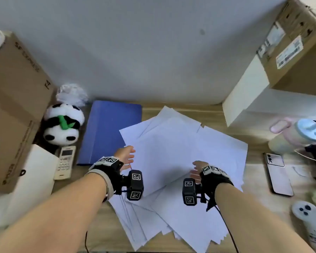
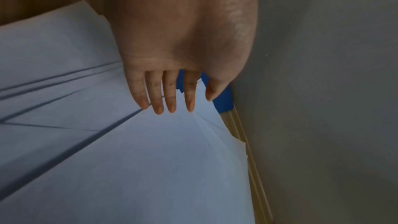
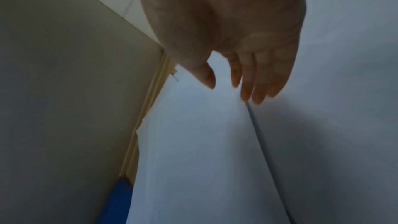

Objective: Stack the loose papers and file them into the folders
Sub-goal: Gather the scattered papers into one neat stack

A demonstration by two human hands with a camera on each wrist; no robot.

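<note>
Several loose white papers (image 1: pixel 179 154) lie fanned and overlapping across the middle of the wooden desk (image 1: pixel 257 161). A blue folder (image 1: pixel 109 130) lies closed to their left, near the wall. My left hand (image 1: pixel 127 156) hovers at the left edge of the papers (image 2: pixel 129 159) with straight, slightly spread fingers (image 2: pixel 170 98), holding nothing. My right hand (image 1: pixel 196 170) floats above the sheets (image 3: pixel 204 142) with relaxed fingers (image 3: pixel 247 83), palm facing left, also holding nothing. A strip of the folder (image 2: pixel 224 103) shows beyond the left fingers, and the folder (image 3: pixel 118 198) appears again in the right wrist view.
A panda plush (image 1: pixel 63 125) and a white calculator (image 1: pixel 65 162) sit left of the folder beside a cardboard box (image 1: pixel 13 99). At the right are a phone (image 1: pixel 278 173), a pale bottle (image 1: pixel 297 136), a white controller (image 1: pixel 306 221) and stacked boxes (image 1: pixel 292 44).
</note>
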